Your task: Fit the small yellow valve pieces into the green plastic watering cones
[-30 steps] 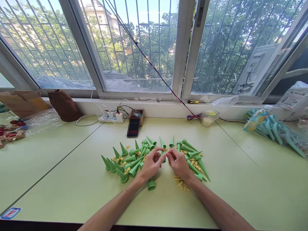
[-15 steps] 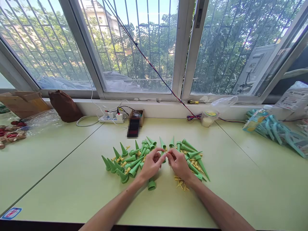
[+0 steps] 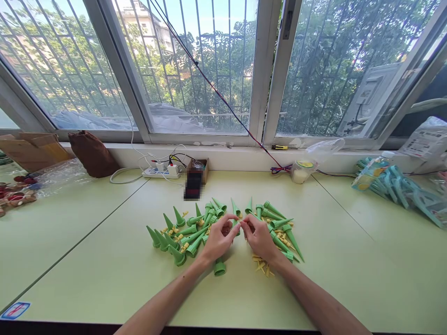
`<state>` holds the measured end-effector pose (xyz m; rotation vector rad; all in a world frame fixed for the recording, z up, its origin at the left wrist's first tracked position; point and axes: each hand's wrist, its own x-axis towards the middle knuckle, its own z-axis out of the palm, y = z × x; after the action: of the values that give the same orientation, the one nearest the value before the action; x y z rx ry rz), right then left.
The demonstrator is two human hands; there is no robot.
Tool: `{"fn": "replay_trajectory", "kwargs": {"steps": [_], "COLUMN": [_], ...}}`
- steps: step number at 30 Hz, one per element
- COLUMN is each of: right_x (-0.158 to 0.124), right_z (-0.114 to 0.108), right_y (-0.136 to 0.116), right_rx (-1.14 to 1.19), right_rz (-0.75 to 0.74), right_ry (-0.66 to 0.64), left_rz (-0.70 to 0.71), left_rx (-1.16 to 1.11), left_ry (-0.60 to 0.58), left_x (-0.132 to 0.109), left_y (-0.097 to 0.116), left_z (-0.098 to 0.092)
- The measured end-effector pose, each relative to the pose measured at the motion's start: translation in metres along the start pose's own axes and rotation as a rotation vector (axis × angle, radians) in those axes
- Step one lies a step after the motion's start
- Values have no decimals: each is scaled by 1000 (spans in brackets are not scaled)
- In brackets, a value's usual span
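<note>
My left hand (image 3: 221, 236) and my right hand (image 3: 259, 236) meet fingertip to fingertip near the middle of the table (image 3: 146, 293). Both are closed in a pinch around something too small to make out. Green cones (image 3: 193, 232), some upright and some lying, spread left of my left hand, with small yellow pieces (image 3: 186, 247) among them. More green cones (image 3: 294, 242) lie right of my right hand. Under my right wrist is a small pile of yellow pieces (image 3: 261, 265). One green cone (image 3: 220, 268) lies below my left wrist, partly hidden.
Along the back stand a power strip (image 3: 150, 173), a small cardboard box (image 3: 205, 171) beside a pixelated dark object, and a jar (image 3: 300, 174). A brown bag (image 3: 92, 153) is at back left. Light blue plastic parts (image 3: 398, 186) lie on the right.
</note>
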<state>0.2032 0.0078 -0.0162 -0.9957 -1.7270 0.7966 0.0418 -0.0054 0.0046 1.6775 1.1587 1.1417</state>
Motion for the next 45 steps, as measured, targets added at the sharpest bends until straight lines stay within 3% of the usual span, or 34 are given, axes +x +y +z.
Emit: {"fn": "replay_trajectory", "kwargs": {"steps": [45], "right_x": [1], "right_z": [-2], "right_y": [0], "right_rx": [-88], "right_rz": [-6], "right_ry": [-47], "left_rz": [35], "left_rx": [127], "left_ry": [-65], "left_x": [3], "left_y": [-9], "left_z": [-2]}}
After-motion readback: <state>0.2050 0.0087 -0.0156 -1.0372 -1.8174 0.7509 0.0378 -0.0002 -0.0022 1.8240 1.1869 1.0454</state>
